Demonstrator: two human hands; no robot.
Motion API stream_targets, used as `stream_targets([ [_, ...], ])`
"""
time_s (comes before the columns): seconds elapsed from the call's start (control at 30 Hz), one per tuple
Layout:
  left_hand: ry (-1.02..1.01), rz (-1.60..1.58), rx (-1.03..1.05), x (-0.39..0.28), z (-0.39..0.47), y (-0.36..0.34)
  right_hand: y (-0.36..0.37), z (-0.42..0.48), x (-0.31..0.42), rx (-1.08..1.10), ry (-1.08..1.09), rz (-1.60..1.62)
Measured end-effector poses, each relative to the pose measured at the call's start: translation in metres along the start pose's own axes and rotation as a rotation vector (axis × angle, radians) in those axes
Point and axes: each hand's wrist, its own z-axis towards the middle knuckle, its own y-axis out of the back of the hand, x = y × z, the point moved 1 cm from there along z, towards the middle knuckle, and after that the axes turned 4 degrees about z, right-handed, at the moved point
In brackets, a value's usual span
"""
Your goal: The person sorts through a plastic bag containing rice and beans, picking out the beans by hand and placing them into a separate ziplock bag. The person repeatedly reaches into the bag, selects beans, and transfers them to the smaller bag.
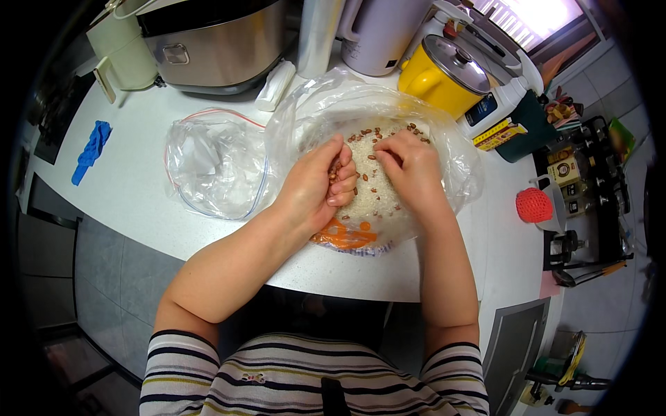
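An open clear plastic bag (458, 156) lies before me with white rice (374, 179) inside. Reddish-brown nuts or beans (366, 178) are strewn over the rice, more thickly along its far side. My left hand (325, 179) curls around a small handful of the same brown pieces (334, 170) above the bag's left part. Over the right side of the rice, my right hand (408, 164) has its thumb and forefinger pinched close to one brown piece (371, 156); whether they grip it is unclear. Left of the rice bag sits a clear zip bag (221, 161) that looks crumpled.
Behind the bags stand a rice cooker (213, 49), a lilac kettle (382, 36) and a yellow pot (442, 78) with a glass lid. A blue cloth-like strip (92, 151) lies at the left. White spray bottle (499, 101) and red mesh ball (534, 205) are at the right.
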Motion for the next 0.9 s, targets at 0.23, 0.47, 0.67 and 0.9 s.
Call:
stream_targets([
  [0.23,0.067,0.034,-0.006,0.0,0.0,-0.002,-0.011,-0.003,-0.002,0.069,-0.007,-0.116],
  [0.47,0.109,0.02,0.013,0.0,-0.001,-0.001,0.001,0.0,0.03,-0.179,0.025,0.188],
  [0.67,0.166,0.027,-0.039,0.003,-0.002,-0.008,-0.001,-0.005,0.047,-0.142,0.177,0.273],
  [0.9,0.014,0.074,-0.002,-0.006,-0.003,-0.007,0.022,-0.002,0.019,-0.123,-0.114,0.22],
])
